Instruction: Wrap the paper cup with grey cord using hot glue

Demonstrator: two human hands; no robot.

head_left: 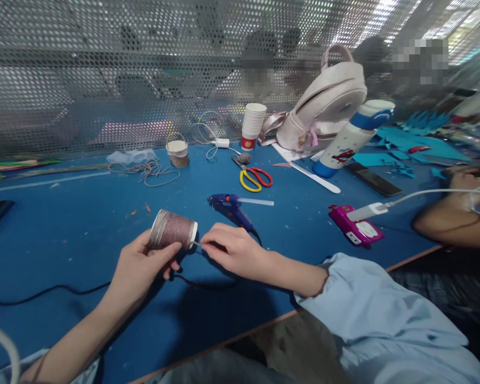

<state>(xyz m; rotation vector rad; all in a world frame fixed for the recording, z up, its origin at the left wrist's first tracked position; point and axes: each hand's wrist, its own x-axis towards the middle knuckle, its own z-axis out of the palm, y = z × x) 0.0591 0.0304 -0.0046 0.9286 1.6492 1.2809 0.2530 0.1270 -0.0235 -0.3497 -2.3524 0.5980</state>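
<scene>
My left hand (144,261) is wrapped round a paper cup (171,230) that lies tilted on its side above the table, its wall covered in wound cord of greyish and dull pink tone. The cup's white rim faces right. A short cord end (197,244) runs from near that rim to my right hand (232,248), whose thumb and fingers pinch it. Just beyond my right hand rests a blue glue gun (229,202) with a clear glue stick in its back. Scissors (251,178) with red and yellow handles lie farther off.
On the blue table (84,224) stand a small handled basket (178,153), stacked paper cups (253,125), a pale backpack (324,106) and a leaning bottle (352,140). Loose cord (150,172) lies at back left. A magenta device (356,225) sits right, near another person's arm (448,216).
</scene>
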